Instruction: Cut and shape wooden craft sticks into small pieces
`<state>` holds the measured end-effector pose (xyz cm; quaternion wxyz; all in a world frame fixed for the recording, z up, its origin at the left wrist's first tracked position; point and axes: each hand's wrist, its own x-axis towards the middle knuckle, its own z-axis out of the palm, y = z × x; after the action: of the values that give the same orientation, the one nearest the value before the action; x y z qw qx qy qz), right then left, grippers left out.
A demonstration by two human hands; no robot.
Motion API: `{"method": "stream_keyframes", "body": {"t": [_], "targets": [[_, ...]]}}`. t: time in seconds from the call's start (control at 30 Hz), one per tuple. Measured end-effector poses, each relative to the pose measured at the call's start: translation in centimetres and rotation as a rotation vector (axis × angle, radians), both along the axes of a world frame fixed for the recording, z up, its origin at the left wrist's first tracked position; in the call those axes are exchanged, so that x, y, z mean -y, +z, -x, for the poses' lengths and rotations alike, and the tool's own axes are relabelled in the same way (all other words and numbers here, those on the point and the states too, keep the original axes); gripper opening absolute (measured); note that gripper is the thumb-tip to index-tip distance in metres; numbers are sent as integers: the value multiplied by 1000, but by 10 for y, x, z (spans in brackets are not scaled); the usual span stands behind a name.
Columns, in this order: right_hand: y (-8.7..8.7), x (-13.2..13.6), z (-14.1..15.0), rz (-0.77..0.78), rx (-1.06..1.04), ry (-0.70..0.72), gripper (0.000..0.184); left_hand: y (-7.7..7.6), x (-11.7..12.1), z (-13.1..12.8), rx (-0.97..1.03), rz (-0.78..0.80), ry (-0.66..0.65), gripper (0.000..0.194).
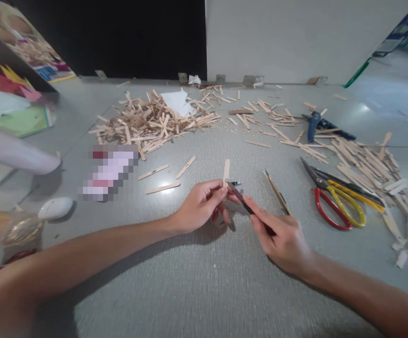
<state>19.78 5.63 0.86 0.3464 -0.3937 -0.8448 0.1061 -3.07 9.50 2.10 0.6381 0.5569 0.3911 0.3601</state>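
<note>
My left hand [204,201] pinches a wooden craft stick [227,170] near its lower end, its free end pointing up and away. In my right hand [281,234] is a slim dark-handled tool that looks like a craft knife [238,193]. Its tip meets the stick close to my left fingertips. A small dark metallic piece [236,183] shows just behind; I cannot tell what it is. Left of my hands lie a craft stick with a dark mark at its middle [153,172], a similar one [186,167] and a plain one [162,188].
A large heap of craft sticks [154,117] lies at the back left, more sticks [365,159] at right. Red-and-yellow-handled scissors [334,202], a thin pointed tool [277,190], a blue-handled tool [313,126] and a white mouse [56,208] surround me. Another person's arm [17,148] reaches in at left.
</note>
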Motion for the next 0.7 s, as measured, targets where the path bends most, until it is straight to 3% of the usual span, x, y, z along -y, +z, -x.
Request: {"method": "stream_keyframes", "body": {"t": [0.23,0.43,0.6,0.7], "targets": [[-2,-1,0,-92,68,32,42,-2,-2,2,44,10,-22,38],[-1,-1,-1,-27,-3,32,40,-4,-4,1,59,-2,-5,42],[1,-2,1,50,-96,-211,30,-6,-2,0,24,-17,39,43],[1,-7,1,75,-51,-266,23,-6,0,1,-10,-78,28,36]]}}
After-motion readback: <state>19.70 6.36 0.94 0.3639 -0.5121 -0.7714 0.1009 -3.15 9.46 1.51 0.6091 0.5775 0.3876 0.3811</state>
